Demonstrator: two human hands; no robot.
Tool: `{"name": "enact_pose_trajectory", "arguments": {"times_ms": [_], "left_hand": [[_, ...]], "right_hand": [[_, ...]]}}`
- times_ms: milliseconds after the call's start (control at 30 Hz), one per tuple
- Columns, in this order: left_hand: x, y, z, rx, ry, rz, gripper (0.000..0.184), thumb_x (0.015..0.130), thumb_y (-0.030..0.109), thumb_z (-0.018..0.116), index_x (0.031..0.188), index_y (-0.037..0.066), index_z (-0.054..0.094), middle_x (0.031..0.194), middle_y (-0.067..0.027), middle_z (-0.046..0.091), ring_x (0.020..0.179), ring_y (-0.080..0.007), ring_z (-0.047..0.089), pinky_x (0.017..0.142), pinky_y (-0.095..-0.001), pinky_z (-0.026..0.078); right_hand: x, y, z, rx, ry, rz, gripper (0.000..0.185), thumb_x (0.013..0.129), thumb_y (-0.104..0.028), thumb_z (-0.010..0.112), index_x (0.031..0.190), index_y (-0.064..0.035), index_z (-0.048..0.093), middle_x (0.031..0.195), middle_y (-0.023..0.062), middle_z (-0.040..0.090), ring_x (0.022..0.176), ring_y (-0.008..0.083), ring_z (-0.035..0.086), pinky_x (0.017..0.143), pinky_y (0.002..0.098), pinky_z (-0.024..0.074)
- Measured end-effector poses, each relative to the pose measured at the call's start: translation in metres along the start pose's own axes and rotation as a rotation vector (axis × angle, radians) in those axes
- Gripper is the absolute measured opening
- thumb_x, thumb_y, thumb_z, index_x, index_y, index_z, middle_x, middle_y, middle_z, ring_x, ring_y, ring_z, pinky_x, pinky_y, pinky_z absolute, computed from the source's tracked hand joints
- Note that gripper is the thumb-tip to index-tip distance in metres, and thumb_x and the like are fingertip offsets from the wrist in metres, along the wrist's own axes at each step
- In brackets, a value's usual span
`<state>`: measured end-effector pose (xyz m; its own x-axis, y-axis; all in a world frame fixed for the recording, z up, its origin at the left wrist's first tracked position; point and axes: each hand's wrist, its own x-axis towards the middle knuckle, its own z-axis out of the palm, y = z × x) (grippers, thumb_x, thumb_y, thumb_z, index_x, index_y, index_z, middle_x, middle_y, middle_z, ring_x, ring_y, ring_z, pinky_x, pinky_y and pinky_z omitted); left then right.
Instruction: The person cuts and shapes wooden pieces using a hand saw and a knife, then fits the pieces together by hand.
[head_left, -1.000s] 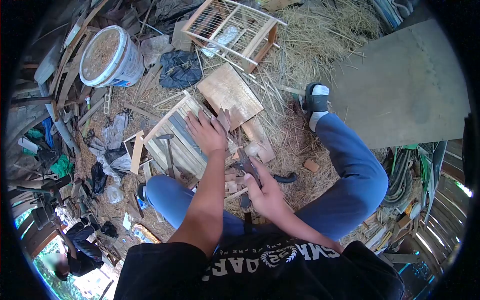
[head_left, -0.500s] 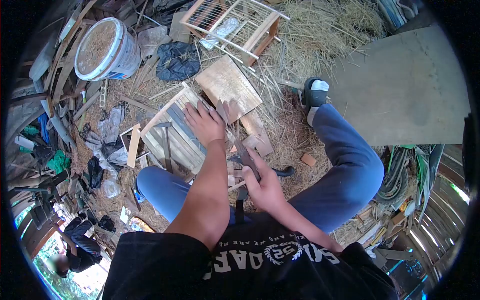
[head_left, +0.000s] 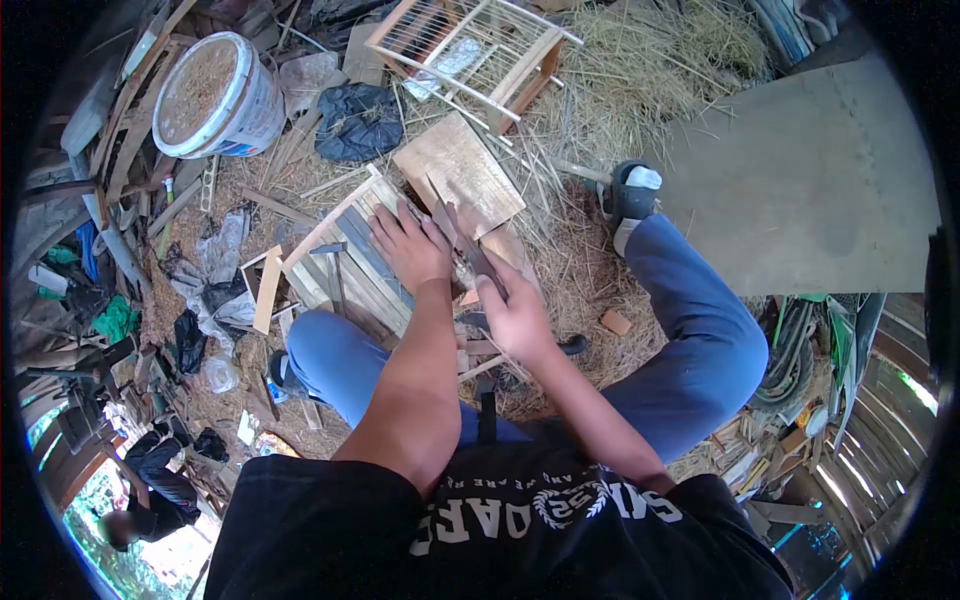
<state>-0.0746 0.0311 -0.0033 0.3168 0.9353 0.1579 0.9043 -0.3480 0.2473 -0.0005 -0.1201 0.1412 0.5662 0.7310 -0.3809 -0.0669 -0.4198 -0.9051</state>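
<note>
Grey flat sheet (head_left: 800, 190): is lying beyond the right foot, well apart from both hands.
Slatted wooden panel, pale and grey strips (head_left: 350, 240): is lying on the straw-strewn floor (head_left: 580, 250) before the left knee (head_left: 330, 345); it is looking rigid, fairly light and dry, perhaps rough along the strips. Its outer rim is offering the better hold, as thin slats could be splitting under force.
Wood-and-wire cage (head_left: 500, 70): is lying beyond the plywood, its thin bars looking fragile.
Pale rectangular plywood board (head_left: 460, 170): is bordering the panel's right side, leaving little room there; straw floor towards the right leg is giving more.
Long dark-bladed hand tool (head_left: 470, 245): is pointing obliquely up and left near that border; it is seeming stiff, best held by its rear end, clear of the blade. Contact with the wood is not showing clearly.
Hammer with metal head (head_left: 329, 248): is resting on the panel.
Left hand (head_left: 412, 245): is pressing flat, fingers extended and slightly spread, grasping nothing, fingertips near the blade.
Right hand (head_left: 518, 310): is gripping the tool's rear end, fingers closed.
</note>
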Motion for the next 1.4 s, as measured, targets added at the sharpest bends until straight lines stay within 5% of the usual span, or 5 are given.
{"name": "enact_pose_trajectory", "arguments": {"times_ms": [467, 567, 767, 1133, 1400], "left_hand": [[0.002, -0.001, 0.001, -0.026, -0.031, -0.014, 0.057, 0.101, 0.029, 0.052, 0.152, 0.006, 0.051, 0.166, -0.0241, 0.037, 0.156, -0.0451, 0.027, 0.131, -0.0564, 0.017], [0.001, -0.003, 0.002, -0.028, -0.031, -0.015, 0.056, 0.101, 0.029, 0.053, 0.152, 0.006, 0.051, 0.165, -0.0247, 0.037, 0.156, -0.0462, 0.028, 0.131, -0.0573, 0.017], [0.006, -0.004, 0.006, -0.019, -0.033, -0.008, 0.055, 0.101, 0.029, 0.053, 0.150, 0.006, 0.052, 0.164, -0.0260, 0.038, 0.154, -0.0473, 0.029, 0.130, -0.0587, 0.018], [0.001, -0.002, 0.002, -0.057, -0.036, 0.059, 0.059, 0.100, 0.028, 0.053, 0.151, -0.002, 0.047, 0.164, -0.0278, 0.037, 0.154, -0.0502, 0.028, 0.128, -0.0610, 0.019], [0.003, -0.004, 0.006, -0.065, -0.058, 0.046, 0.063, 0.099, 0.030, 0.053, 0.153, -0.001, 0.045, 0.167, -0.0277, 0.032, 0.157, -0.0503, 0.022, 0.130, -0.0617, 0.016]], "right_hand": [[0.027, 0.015, 0.024, 0.084, 0.028, 0.009, 0.056, 0.103, -0.021, 0.059, 0.154, -0.0013, 0.049, 0.115, 0.0333, 0.072, 0.110, 0.0432, 0.073, 0.098, 0.0460, 0.0539], [-0.024, 0.019, 0.011, -0.039, 0.020, -0.067, 0.056, 0.105, -0.011, 0.056, 0.158, 0.0029, 0.043, 0.119, 0.0257, 0.074, 0.106, 0.0246, 0.072, 0.096, 0.0374, 0.0537], [-0.031, -0.043, 0.013, -0.062, -0.153, 0.293, 0.062, 0.102, -0.018, 0.060, 0.159, -0.0027, 0.043, 0.118, 0.0328, 0.071, 0.112, 0.0388, 0.074, 0.100, 0.0419, 0.0548], [-0.009, -0.013, -0.002, 0.118, -0.029, 0.113, 0.049, 0.109, -0.015, 0.053, 0.151, 0.0088, 0.049, 0.143, 0.0200, 0.063, 0.130, 0.0236, 0.060, 0.114, 0.0357, 0.0423], [-0.040, 0.014, 0.009, 0.229, 0.035, 0.087, 0.053, 0.107, -0.016, 0.056, 0.156, 0.0028, 0.045, 0.136, 0.0308, 0.064, 0.127, 0.0357, 0.067, 0.107, 0.0416, 0.0495]]}}
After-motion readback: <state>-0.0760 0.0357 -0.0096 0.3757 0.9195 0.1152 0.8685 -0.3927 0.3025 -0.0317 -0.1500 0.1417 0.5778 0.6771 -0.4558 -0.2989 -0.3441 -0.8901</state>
